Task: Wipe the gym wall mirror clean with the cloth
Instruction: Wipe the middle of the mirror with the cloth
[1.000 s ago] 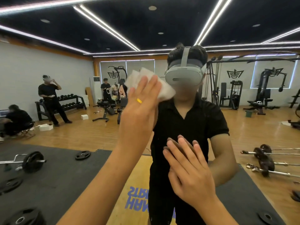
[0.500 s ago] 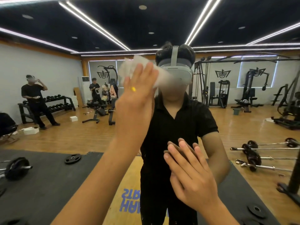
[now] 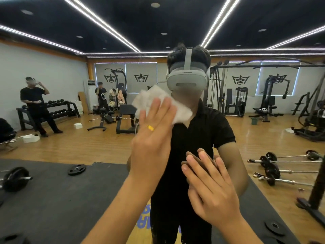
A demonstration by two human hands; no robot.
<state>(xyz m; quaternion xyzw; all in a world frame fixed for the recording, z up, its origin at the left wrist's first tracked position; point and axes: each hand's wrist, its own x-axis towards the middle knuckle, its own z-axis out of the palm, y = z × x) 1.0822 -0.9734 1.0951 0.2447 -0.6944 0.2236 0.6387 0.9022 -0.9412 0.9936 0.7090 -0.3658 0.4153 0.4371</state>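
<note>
Wiping mirror [image 3: 70, 191] | cloth [image 3: 181, 110] is pressed flat under straight-fingered left hand [image 3: 151, 143] | right hand [image 3: 214, 196] is laid open alongside | even, overlapping strokes are advised

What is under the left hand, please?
A white cloth, pressed flat to the mirror by the left hand. Its edges show above the fingers; its middle is covered.

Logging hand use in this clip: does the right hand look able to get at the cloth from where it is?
Probably yes. The right hand lies flat on the mirror just below the cloth, with nothing between them; only the left hand, pressing the cloth to the glass, covers part of it.
</note>
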